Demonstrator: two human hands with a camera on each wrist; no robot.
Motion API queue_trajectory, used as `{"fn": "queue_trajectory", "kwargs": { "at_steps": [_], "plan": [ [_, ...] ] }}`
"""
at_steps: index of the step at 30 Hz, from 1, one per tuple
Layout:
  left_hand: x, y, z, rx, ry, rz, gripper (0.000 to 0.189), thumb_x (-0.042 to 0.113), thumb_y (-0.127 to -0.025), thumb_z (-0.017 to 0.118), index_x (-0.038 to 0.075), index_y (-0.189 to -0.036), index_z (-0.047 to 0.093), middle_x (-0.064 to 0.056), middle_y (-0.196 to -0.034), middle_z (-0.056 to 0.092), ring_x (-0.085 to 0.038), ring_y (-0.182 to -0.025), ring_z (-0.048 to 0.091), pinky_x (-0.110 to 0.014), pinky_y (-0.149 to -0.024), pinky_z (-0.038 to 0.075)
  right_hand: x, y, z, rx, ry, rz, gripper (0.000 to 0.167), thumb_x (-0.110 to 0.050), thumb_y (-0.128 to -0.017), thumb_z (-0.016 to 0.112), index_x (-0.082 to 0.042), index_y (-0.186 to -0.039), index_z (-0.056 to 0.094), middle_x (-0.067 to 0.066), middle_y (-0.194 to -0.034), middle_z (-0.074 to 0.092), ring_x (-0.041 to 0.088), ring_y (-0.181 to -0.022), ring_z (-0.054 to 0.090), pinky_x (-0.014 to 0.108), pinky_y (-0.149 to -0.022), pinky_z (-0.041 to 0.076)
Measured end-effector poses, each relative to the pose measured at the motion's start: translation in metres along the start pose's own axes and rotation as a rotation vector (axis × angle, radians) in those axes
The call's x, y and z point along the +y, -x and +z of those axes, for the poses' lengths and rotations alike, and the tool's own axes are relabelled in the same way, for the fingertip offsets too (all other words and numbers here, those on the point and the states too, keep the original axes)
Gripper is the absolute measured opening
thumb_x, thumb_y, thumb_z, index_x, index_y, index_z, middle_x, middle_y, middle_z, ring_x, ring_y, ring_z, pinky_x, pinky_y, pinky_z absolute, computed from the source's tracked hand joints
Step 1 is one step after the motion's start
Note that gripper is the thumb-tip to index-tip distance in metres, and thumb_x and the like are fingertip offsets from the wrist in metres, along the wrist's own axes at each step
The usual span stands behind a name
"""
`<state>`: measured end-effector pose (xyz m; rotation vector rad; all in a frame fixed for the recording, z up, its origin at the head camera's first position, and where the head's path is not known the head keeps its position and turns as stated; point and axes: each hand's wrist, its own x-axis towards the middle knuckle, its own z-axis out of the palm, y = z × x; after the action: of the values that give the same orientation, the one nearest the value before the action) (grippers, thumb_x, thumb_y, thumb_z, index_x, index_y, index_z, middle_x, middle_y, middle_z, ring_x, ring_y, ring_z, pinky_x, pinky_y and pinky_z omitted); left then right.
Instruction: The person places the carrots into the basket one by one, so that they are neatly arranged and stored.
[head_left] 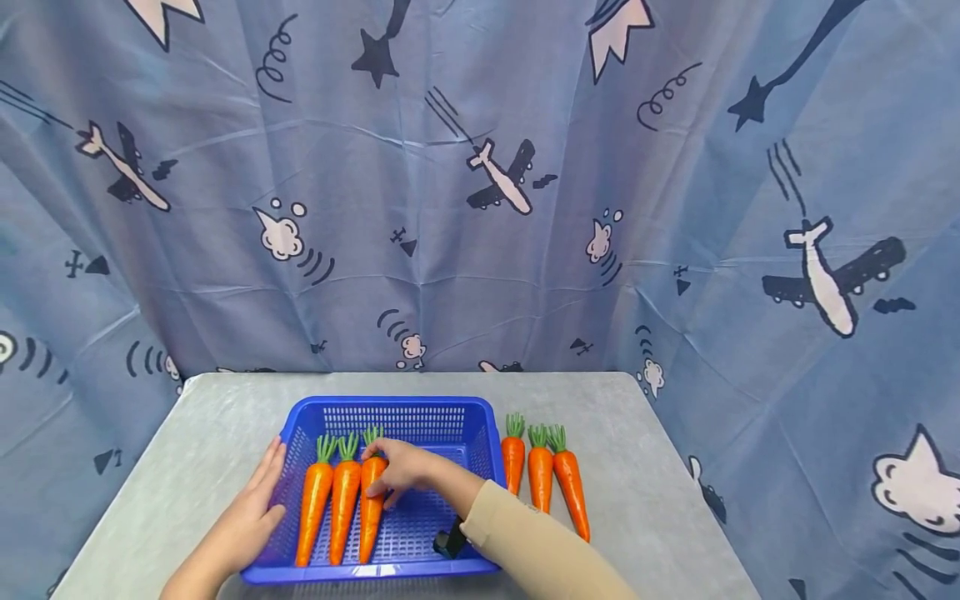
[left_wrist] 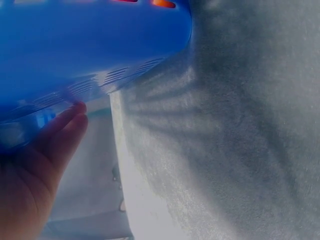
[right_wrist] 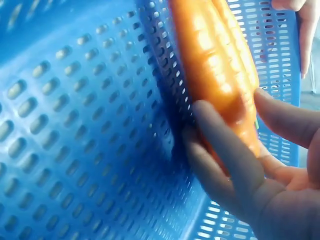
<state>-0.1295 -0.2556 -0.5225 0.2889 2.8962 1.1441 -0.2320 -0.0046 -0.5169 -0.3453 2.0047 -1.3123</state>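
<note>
A blue plastic basket [head_left: 397, 401] with slotted walls holds three orange carrots with green tops, lying side by side in its left half. My right hand [head_left: 406, 465] reaches in and grips the rightmost carrot [head_left: 370, 525] near its top, thumb on one side and fingers on the other. In the right wrist view, the fingers [right_wrist: 227, 145] curl around that carrot's thick end. My left hand [head_left: 251, 512] lies along the basket's left wall with its fingers straight. In the left wrist view, its fingertips touch the basket's outer side [left_wrist: 95, 45].
Right of the basket, three more carrots [head_left: 540, 467] lie on the grey-white table [head_left: 645, 517], partly covered by the right sleeve [head_left: 525, 533]. A black device [head_left: 450, 540] sits at the right wrist. A blue patterned curtain [head_left: 420, 292] hangs behind the table.
</note>
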Motion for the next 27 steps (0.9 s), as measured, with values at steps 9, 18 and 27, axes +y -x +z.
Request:
{"fn": "queue_trajectory", "kwargs": {
  "at_steps": [9,18,27],
  "plan": [
    [0.001,0.002,0.0,0.026,0.001,0.016,0.082,-0.002,-0.088,0.057,-0.003,-0.159,0.017,-0.025,-0.167,0.009,-0.058,-0.145,0.023,-0.068,-0.112,0.023,0.0,0.0,0.001,0.013,0.11,0.015,0.052,0.014,-0.079,0.075,-0.008,-0.124,0.064,0.012,-0.109,0.058,0.026,-0.08,0.067,0.054,-0.063,0.062],
    [0.002,0.002,0.002,0.023,-0.011,0.014,0.082,-0.003,-0.088,0.059,-0.005,-0.158,0.018,-0.027,-0.167,0.01,-0.058,-0.144,0.025,-0.063,-0.116,0.023,0.003,0.002,0.002,0.022,0.052,0.041,0.058,0.021,-0.077,0.071,-0.009,-0.127,0.065,0.014,-0.107,0.057,0.031,-0.073,0.069,0.051,-0.066,0.062],
    [0.003,0.002,0.001,0.015,-0.015,0.016,0.082,-0.002,-0.088,0.059,-0.006,-0.158,0.017,-0.027,-0.166,0.009,-0.059,-0.143,0.024,-0.072,-0.108,0.026,-0.01,0.012,-0.004,0.089,0.183,0.061,0.052,0.012,-0.079,0.077,-0.01,-0.125,0.068,0.017,-0.118,0.059,0.038,-0.082,0.071,0.053,-0.064,0.062]
  ]
}}
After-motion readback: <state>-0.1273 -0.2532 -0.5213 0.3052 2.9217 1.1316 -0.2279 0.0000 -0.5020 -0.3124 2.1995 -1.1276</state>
